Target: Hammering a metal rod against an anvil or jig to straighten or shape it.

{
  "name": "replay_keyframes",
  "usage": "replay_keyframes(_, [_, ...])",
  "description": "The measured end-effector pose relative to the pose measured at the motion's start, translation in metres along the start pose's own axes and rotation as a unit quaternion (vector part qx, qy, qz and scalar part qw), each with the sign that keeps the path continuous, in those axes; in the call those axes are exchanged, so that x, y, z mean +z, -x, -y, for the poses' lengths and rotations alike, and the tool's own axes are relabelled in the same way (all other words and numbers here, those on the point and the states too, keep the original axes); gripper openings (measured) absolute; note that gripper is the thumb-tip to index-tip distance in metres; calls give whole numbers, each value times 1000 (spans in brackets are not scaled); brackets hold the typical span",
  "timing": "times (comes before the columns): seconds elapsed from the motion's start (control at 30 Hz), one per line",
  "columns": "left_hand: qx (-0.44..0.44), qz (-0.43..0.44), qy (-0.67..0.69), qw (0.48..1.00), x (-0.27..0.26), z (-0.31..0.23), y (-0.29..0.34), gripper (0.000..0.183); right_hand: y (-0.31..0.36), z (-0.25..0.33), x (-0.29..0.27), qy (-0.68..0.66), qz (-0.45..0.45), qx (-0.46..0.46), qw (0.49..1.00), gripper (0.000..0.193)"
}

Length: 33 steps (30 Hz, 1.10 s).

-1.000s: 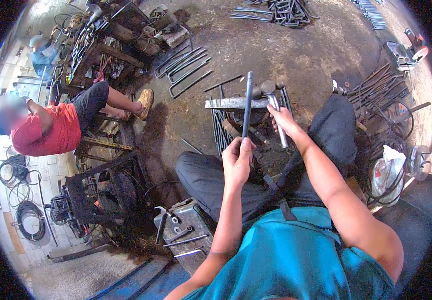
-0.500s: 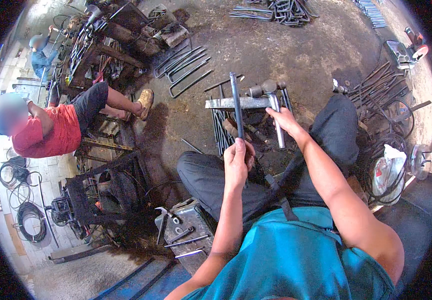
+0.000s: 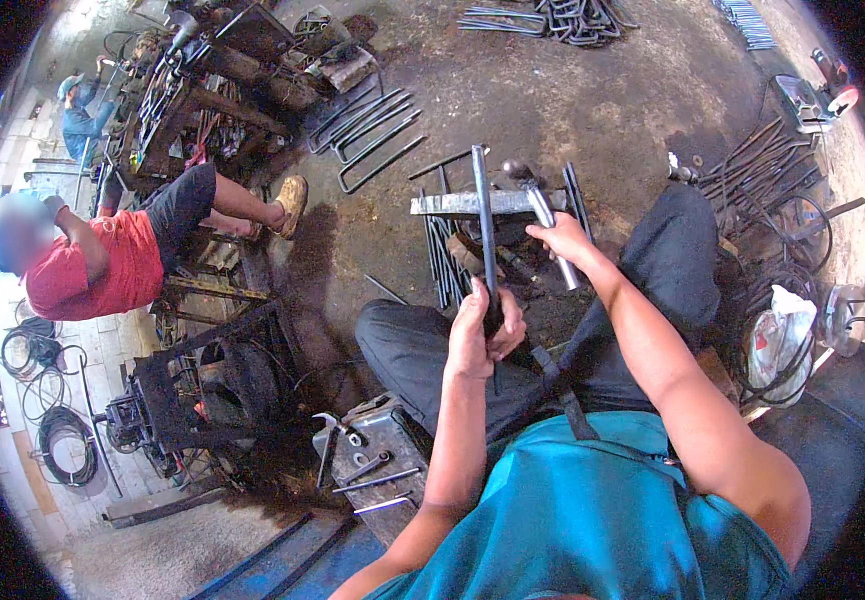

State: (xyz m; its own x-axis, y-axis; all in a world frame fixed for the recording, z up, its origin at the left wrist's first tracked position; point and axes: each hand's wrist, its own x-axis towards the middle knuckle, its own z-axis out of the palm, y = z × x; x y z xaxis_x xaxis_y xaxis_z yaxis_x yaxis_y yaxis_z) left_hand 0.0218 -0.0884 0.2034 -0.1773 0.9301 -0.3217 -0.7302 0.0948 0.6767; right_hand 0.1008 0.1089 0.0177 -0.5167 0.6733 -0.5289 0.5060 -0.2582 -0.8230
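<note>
My left hand (image 3: pixel 486 335) is closed loosely round a long dark metal rod (image 3: pixel 485 215), thumb on one side and fingers on the other. The rod stands nearly upright in the view, its far end beyond a thick flat steel bar (image 3: pixel 438 205) that it crosses. My right hand (image 3: pixel 565 238) grips the metal handle of a hammer (image 3: pixel 542 208). The hammer's rounded head (image 3: pixel 519 172) is over the bar's right part, to the right of the rod; I cannot tell if it touches. Several thin rods (image 3: pixel 441 262) lie on the floor beyond my left knee.
Bent U-shaped rods (image 3: pixel 373 140) lie on the floor ahead, with another pile (image 3: pixel 583 22) at the far side. To my left, a small metal stand (image 3: pixel 378 465) holds a claw hammer. A person in a red shirt (image 3: pixel 118 265) sits at left. Loose rods (image 3: pixel 753 185) lie at right.
The hammer has turned in my right hand, its head shifting left and slightly away. My left fingers have loosened round the rod, whose far end has moved a little right.
</note>
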Motion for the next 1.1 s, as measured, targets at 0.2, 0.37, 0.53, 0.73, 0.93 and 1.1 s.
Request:
replay_keyframes(0.2, [-39,42,64,996,-2,-1,2,72,-4,-2,-8,54,-10,1,998,41])
replay_keyframes(0.37, [-45,44,49,997,-3,-1,2,72,-3,-3,-5,92,-30,-34,995,49])
replay_keyframes(0.53, [11,-30,-25,999,-1,1,0,64,1,0,0,50,-6,-84,995,47])
replay_keyframes(0.73, [26,-77,-116,990,-4,-2,0,56,8,8,-5,-44,15,-31,998,38])
replay_keyframes(0.93, [31,-165,-192,967,-3,3,-3,51,13,15,-11,-235,83,65,966,30])
replay_keyframes(1.1, [18,-203,-244,948,-14,15,-12,48,13,12,-9,-241,87,49,965,29])
